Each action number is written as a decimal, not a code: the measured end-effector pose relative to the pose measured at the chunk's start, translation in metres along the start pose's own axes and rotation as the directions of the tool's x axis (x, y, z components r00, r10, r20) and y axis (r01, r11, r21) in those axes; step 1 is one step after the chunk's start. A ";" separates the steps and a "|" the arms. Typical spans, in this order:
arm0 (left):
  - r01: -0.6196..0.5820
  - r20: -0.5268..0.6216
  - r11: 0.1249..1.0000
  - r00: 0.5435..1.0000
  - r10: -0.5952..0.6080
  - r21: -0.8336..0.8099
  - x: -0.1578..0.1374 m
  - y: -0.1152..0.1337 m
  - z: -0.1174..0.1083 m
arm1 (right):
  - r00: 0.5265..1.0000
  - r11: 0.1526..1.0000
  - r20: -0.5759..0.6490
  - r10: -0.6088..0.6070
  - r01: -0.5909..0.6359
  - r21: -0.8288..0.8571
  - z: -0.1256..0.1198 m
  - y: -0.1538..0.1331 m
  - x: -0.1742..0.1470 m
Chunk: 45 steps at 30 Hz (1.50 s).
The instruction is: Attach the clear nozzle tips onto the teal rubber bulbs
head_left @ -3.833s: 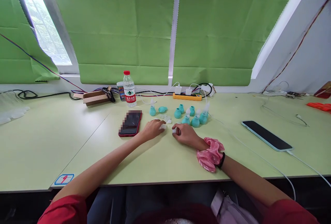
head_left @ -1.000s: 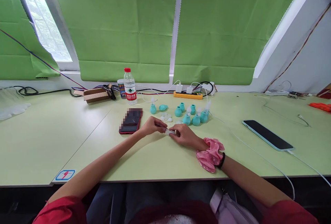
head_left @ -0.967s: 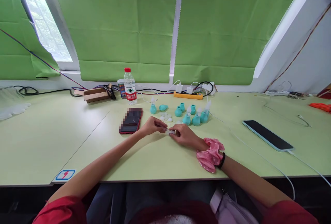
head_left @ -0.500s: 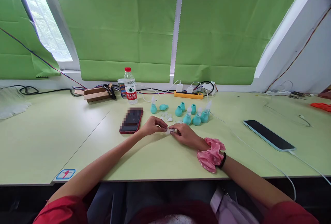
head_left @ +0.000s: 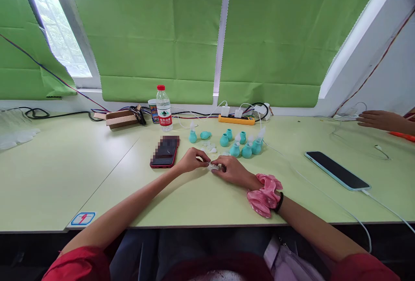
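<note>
In the head view, the left hand (head_left: 193, 160) and the right hand (head_left: 232, 170) meet over the table (head_left: 181, 203), thumbs and fingers of both pinching a small translucent piece (head_left: 212, 167); 3.8 seconds ago they were apart, each with whitish material at its fingertips; since half a second ago their pose has barely altered; the piece's exact shape is too small to tell; just beyond it lie loose white pieces (head_left: 209, 147), and the turquoise bulbs (head_left: 247, 151) stand where they stood, some with clear tips; the newest change is at the far right, where another person's hand (head_left: 378, 119) has come in over the table, near a white cable (head_left: 382, 151) and partly covering an orange item (head_left: 403, 136); whether that hand grips anything, I cannot tell.
</note>
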<state>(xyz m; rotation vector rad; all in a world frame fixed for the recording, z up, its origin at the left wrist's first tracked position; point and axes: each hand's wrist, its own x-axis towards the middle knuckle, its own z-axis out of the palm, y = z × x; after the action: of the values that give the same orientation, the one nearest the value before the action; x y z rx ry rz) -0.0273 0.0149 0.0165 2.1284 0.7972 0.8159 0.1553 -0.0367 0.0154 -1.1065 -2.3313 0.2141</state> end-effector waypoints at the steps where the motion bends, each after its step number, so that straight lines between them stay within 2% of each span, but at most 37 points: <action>1: -0.002 0.001 1.000 1.000 0.002 0.003 0.000 0.001 0.000 | 1.000 1.000 0.008 -0.005 0.005 -0.013 0.000 0.000 0.000; 8: 0.005 0.030 1.000 1.000 -0.004 -0.028 -0.002 0.003 0.001 | 1.000 1.000 0.027 -0.006 0.007 -0.031 -0.001 0.001 0.000; 15: -0.010 -0.010 0.999 1.000 0.010 -0.049 -0.002 0.005 0.001 | 1.000 1.000 -0.006 0.010 -0.009 0.010 0.001 0.004 0.001; 26: -0.005 -0.032 0.999 0.999 0.004 -0.039 -0.002 0.004 0.002 | 1.000 0.998 0.016 0.027 -0.028 0.061 -0.001 -0.002 0.001; 33: -0.063 -0.039 0.990 0.997 0.068 0.128 -0.006 0.011 0.003 | 0.996 0.991 -0.006 0.086 -0.085 0.099 0.001 0.002 0.002; 37: -0.100 -0.027 0.982 0.994 0.106 0.157 -0.006 0.010 0.004 | 0.997 0.984 -0.001 0.082 -0.080 0.161 0.001 0.003 0.002; 41: -0.059 -0.036 0.985 0.997 0.065 0.161 -0.005 0.005 0.006 | 0.998 0.978 0.008 0.055 -0.055 0.202 -0.001 0.001 0.001; 45: -0.005 -0.032 0.996 0.999 0.007 0.087 -0.005 0.003 0.007 | 0.994 0.959 -0.036 0.104 -0.090 0.268 -0.001 0.000 -0.001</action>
<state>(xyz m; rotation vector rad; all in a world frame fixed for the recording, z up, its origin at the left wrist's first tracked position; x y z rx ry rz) -0.0241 0.0062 0.0135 2.2001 0.8574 0.8340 0.1559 -0.0372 0.0156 -1.0779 -2.1306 0.5156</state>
